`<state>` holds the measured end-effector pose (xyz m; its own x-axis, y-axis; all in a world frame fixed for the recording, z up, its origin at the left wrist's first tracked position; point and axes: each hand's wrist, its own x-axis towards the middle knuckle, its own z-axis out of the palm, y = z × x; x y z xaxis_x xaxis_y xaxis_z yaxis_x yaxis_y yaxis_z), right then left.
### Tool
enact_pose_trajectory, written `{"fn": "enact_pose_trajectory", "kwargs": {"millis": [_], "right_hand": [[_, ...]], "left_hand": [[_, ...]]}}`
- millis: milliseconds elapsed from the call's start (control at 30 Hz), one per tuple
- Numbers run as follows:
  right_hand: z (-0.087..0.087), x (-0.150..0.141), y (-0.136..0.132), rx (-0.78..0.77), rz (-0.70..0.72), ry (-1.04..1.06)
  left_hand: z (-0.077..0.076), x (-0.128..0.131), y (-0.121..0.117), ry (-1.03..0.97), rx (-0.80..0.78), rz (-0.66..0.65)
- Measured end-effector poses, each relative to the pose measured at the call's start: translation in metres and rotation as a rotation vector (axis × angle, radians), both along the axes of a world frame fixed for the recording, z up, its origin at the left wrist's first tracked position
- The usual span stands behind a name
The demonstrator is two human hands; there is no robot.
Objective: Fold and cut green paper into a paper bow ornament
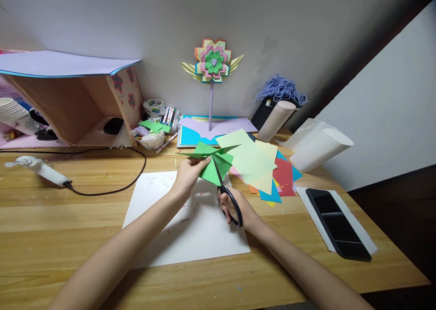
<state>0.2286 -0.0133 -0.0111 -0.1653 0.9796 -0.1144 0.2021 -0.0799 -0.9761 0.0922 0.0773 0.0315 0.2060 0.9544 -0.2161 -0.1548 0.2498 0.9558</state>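
- A white glue gun with a black cord lies on the counter.
- A black phone lies on a white sheet.
- Blue yarn tops a black holder.
- White cups sit stacked.

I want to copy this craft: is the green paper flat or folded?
Folded: the green paper in the left hand has flaps sticking out several ways.

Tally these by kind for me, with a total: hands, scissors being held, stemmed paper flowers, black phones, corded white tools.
Hands: 2 (left hand, right hand)
Scissors, held in the right hand: 1
Stemmed paper flower: 1
Black phone: 1
Corded white tool: 1
Total: 6
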Motion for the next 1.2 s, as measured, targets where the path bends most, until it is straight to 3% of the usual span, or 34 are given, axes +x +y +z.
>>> {"fn": "enact_pose_trajectory", "kwargs": {"millis": [233, 333, 433, 533, 633, 733, 800, 900, 967, 1033, 1200], "right_hand": [[0.007, 0.01, 0.003, -0.003, 0.018, -0.062], [0.015, 0.031, 0.012, 0.014, -0.177, -0.329], [0.021, 0.058, 0.024, 0.02, -0.424, -0.786], [0.018, 0.078, 0.031, -0.078, -0.502, -1.117], [0.012, 0.085, 0.033, -0.086, -0.517, -1.197], [0.012, 0.078, 0.032, 0.119, -0.587, -1.021], [0.014, 0.067, 0.031, 0.211, -0.513, -0.668], [0.016, 0.045, 0.028, 0.057, -0.171, 0.012], [0.015, 0.034, 0.027, -0.006, -0.149, 0.239], [0.013, 0.029, 0.027, -0.008, -0.231, 0.317], [0.007, 0.035, 0.028, 0.087, -0.401, 0.248]], "left_hand": [[-0.003, -0.005, 0.013, -0.105, 0.077, 0.142], [-0.003, -0.008, 0.018, -0.113, 0.099, 0.191], [-0.003, -0.009, 0.019, -0.098, 0.089, 0.189], [-0.005, -0.006, 0.017, -0.062, 0.086, 0.162], [-0.007, -0.003, 0.013, -0.036, 0.087, 0.108], [-0.012, 0.001, 0.007, -0.055, 0.099, 0.035], [-0.016, 0.005, 0.002, -0.077, 0.099, -0.007], [-0.022, 0.01, -0.005, -0.11, 0.109, -0.06], [-0.024, 0.014, -0.01, -0.119, 0.133, -0.084], [-0.025, 0.016, -0.015, -0.086, 0.14, -0.089], [-0.019, 0.018, -0.025, 0.058, 0.108, -0.079]]}}
